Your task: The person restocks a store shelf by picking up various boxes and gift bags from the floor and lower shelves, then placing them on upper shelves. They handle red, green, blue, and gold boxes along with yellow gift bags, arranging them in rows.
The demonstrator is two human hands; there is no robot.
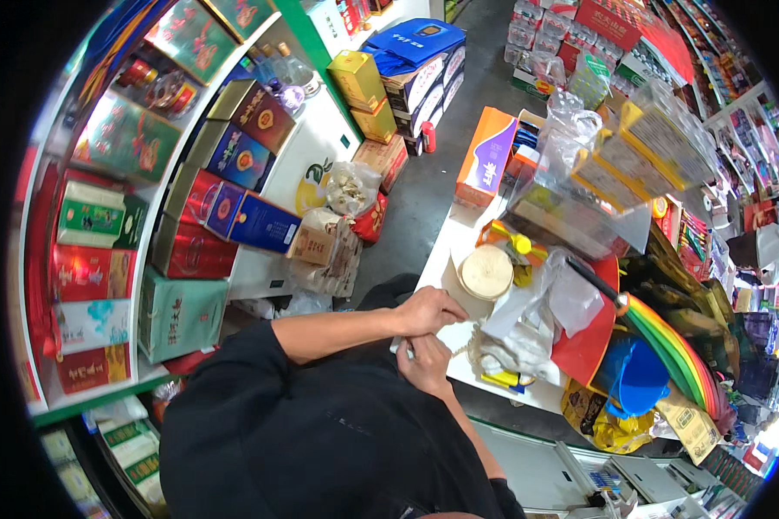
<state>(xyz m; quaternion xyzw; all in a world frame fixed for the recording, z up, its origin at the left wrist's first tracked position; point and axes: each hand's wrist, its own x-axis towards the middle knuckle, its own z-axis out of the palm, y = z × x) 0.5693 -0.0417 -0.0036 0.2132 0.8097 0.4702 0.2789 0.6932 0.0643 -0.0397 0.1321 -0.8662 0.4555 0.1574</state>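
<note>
My left hand (428, 311) reaches in from the left, its fingers curled and closed over the near edge of a white counter (439, 275). Just below it, touching near the wrist, my right hand (426, 362) is closed too, fingers bent inward. What either hand holds, if anything, is hidden. Beyond them stands a round, pale, wood-like disc (486, 272). To its right lie crumpled clear plastic bags (528, 316) and a whitish cloth-like bundle (515, 356). A yellow-handled item (506, 379) sits at the counter's near side.
An orange and purple box (486, 156) stands farther along the counter, with a clear plastic bin (571, 216) beside it. A blue bucket (634, 374) and a rainbow-striped curved object (677, 353) are right. Shelves of gift boxes (182, 316) rise at left.
</note>
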